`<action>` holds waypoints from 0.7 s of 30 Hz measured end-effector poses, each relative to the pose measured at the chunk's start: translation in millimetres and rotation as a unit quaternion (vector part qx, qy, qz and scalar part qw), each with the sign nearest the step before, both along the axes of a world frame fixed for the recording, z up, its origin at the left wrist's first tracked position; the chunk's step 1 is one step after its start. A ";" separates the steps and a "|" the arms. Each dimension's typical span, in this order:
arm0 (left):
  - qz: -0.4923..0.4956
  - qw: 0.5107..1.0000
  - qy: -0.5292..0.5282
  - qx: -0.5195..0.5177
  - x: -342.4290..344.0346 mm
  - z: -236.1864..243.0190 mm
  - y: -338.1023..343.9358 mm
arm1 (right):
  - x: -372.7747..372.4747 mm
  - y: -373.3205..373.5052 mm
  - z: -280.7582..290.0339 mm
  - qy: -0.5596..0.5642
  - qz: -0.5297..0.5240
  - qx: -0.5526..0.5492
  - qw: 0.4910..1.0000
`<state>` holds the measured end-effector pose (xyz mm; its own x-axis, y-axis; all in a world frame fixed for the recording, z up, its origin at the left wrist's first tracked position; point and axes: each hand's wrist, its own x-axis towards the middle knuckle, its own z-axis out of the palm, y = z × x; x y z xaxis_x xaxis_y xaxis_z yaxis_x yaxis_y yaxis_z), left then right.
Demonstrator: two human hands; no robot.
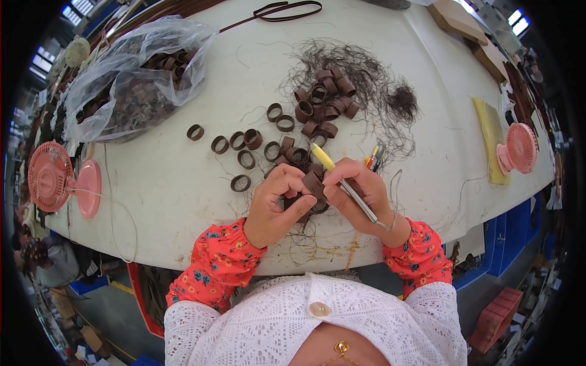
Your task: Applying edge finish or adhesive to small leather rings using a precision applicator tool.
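Between both hands is a brown leather-like ring [313, 182], a short wide band. My left hand [272, 208] pinches it with thumb and fingertips. My right hand [365, 196] is closed around a slim pen-like tool [322, 157] with a yellow front part and a silver barrel; its front points up and away to the left. The right thumb and fingertips meet the ring's right side. More brown rings [305, 111] lie heaped and scattered just beyond my hands. Dark loose threads [357, 61] spread behind and around the heap.
At the far left lies a clear plastic bag [137, 79] full of rings. Pink fans [50, 177] [520, 147] stand at both sides. A yellow packet [490, 140] lies by the right fan. Several small pen-like tools [374, 157] rest beyond my right hand. A brown strap [287, 10] lies at the back.
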<state>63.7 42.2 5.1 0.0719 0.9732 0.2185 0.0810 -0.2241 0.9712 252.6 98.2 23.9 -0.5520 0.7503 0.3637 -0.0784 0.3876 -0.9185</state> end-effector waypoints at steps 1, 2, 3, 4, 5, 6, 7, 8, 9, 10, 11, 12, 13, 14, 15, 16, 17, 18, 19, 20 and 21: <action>0.000 1.000 0.000 0.000 0.7 0.4 0.3 | 0.6 -1.3 -1.1 0.016 0.014 -0.077 0.997; 0.012 1.000 -0.005 0.008 1.7 0.8 0.9 | 0.4 -2.3 1.3 0.016 0.014 -0.077 0.997; 0.024 1.000 -0.010 0.017 2.4 1.4 1.5 | 0.1 -3.2 6.0 0.037 0.014 -0.149 0.988; 0.024 1.000 -0.011 0.017 2.4 2.2 1.9 | -0.1 -3.6 8.6 0.058 0.013 -0.221 0.973; 0.019 1.000 -0.012 0.015 2.4 3.1 2.3 | -0.3 -2.8 8.6 0.058 0.013 -0.221 0.973; 0.015 1.000 -0.012 0.013 2.4 3.4 2.6 | -0.6 -1.3 8.1 0.070 0.023 -0.235 0.969; 0.015 1.000 -0.012 0.013 2.8 2.5 3.1 | -0.7 -0.6 7.8 0.082 0.032 -0.248 0.965; -0.006 0.999 -0.041 0.013 3.5 0.8 3.7 | -0.8 -0.6 7.9 0.082 0.032 -0.248 0.965; -0.026 0.997 -0.070 0.014 3.6 -0.7 3.9 | -1.2 -0.6 8.4 0.080 0.033 -0.253 0.964; -0.025 0.997 -0.070 0.014 2.8 -2.5 3.3 | -1.5 -0.6 8.7 0.078 0.033 -0.258 0.962; -0.032 0.997 -0.076 -0.005 1.6 -4.5 2.0 | -1.7 -0.4 8.6 0.079 0.034 -0.258 0.962; -0.040 0.996 -0.081 -0.025 0.9 -5.2 1.1 | -1.8 -0.3 8.0 0.085 0.036 -0.256 0.962; -0.039 0.996 -0.081 -0.025 1.4 -4.5 0.4 | -2.0 -0.1 7.7 0.091 0.038 -0.254 0.962; -0.023 0.996 -0.083 -0.026 2.7 -2.3 -0.1 | -2.2 -0.4 7.8 0.091 0.038 -0.254 0.962; -0.006 0.996 -0.085 -0.027 3.7 -0.3 -0.3 | -2.4 -1.1 8.1 0.090 0.026 -0.244 0.965; -0.006 0.996 -0.084 -0.027 4.4 1.4 -0.2 | -2.5 -2.0 8.2 0.088 0.014 -0.233 0.968; 0.009 0.997 -0.082 -0.013 5.0 3.0 -0.1 | -2.3 -2.8 6.2 0.088 0.014 -0.233 0.968; 0.025 0.997 -0.079 0.001 5.4 3.8 0.3 | -1.6 -3.4 2.0 0.062 0.003 -0.169 0.984; 0.024 0.997 -0.079 0.001 5.0 3.3 0.7 | -1.2 -3.6 -1.5 0.035 -0.008 -0.104 0.994; 0.017 0.997 -0.071 0.008 3.8 2.0 1.3 | -1.6 -3.0 -3.8 0.035 -0.009 -0.103 0.994; 0.010 0.998 -0.063 0.014 2.3 0.5 1.4 | -3.0 -2.1 -6.0 0.017 -0.021 -0.032 0.999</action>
<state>66.1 43.6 5.5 0.0219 0.9676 0.2517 -0.0358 -0.2509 0.9674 249.6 96.2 17.8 -0.5069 0.7955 0.3318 -0.0946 0.3313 -0.9388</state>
